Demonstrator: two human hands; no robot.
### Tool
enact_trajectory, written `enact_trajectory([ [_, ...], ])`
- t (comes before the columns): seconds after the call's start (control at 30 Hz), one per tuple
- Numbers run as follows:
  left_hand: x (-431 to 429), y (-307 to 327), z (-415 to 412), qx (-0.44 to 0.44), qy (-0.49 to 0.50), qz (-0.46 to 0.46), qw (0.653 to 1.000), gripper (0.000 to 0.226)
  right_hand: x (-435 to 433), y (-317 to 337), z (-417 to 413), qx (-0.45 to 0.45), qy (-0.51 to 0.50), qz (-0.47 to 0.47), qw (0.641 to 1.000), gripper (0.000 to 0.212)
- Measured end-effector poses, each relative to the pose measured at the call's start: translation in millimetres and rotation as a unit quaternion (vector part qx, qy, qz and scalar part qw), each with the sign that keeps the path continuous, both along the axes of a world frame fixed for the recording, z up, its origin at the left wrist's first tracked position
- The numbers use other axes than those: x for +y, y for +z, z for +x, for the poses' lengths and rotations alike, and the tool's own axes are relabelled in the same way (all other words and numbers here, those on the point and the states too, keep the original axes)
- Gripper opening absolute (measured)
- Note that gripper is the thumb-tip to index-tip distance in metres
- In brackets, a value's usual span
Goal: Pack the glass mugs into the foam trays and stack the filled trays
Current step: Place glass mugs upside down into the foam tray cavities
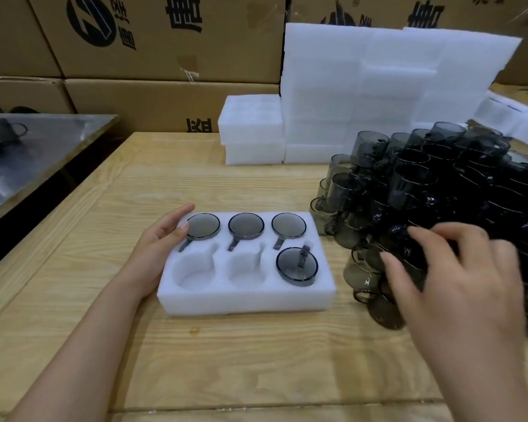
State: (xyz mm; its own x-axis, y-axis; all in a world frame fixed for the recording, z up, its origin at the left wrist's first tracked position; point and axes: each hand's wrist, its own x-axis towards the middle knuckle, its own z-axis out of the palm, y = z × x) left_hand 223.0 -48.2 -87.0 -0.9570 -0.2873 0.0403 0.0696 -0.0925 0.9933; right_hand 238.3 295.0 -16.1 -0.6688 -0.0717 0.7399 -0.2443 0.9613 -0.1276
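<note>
Foam tray (247,303) lies flat at the middle of the wooden table (226,360), its long side toward the viewer. Four of its six cavities hold seated mugs (246,226) of smoked glass: the whole far row and the near right cavity. The near left and near middle cavities are unfilled. The left hand (165,236) rests against the tray's left end, fingers straight and relaxed, thumb on the top face beside the far left mug. The right hand (457,284), blurred, hovers with spread fingers over the pile of loose mugs (439,193) just right of the tray; whether it grips one cannot be told. Behind stand two stacked trays (252,129), tall foam sheets (378,86) and cardboard boxes (165,41).
</note>
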Motion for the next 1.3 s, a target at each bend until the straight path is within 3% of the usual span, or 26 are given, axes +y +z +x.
enact_trajectory([
  [0.13, 0.5, -0.8, -0.3, -0.002, -0.005, 0.011, 1.000, 0.041, 19.5, -12.0, -6.8, -0.111, -0.027, 0.046, 0.992, 0.041],
  [0.23, 0.8, -0.9, -0.5, -0.003, -0.005, 0.018, 1.000, 0.042, 19.0, -16.9, -10.6, -0.123, -0.006, 0.070, 0.990, 0.029],
  [0.47, 2.2, -0.5, -1.6, -0.001, -0.006, 0.031, 1.000, 0.046, 18.2, -11.5, -8.6, -0.078, 0.046, 0.041, 0.995, 0.022],
  [0.6, 2.0, 0.0, -1.9, -0.003, -0.013, 0.030, 0.999, 0.047, -4.4, 2.0, 8.8, 0.001, 0.156, -0.004, 0.988, 0.016],
  [0.7, 0.9, -0.3, -2.0, -0.005, -0.016, 0.027, 0.999, 0.045, -39.8, 2.2, 18.3, -0.007, 0.243, -0.038, 0.969, 0.012],
  [0.97, 0.4, -2.2, -3.6, -0.002, -0.008, 0.022, 1.000, 0.038, -122.0, -21.9, 6.3, -0.088, 0.262, 0.013, 0.961, 0.026],
  [1.3, 1.1, -1.6, -3.3, 0.003, -0.007, 0.013, 1.000, 0.035, -148.3, -19.2, -5.3, -0.134, 0.202, 0.025, 0.970, 0.044],
])
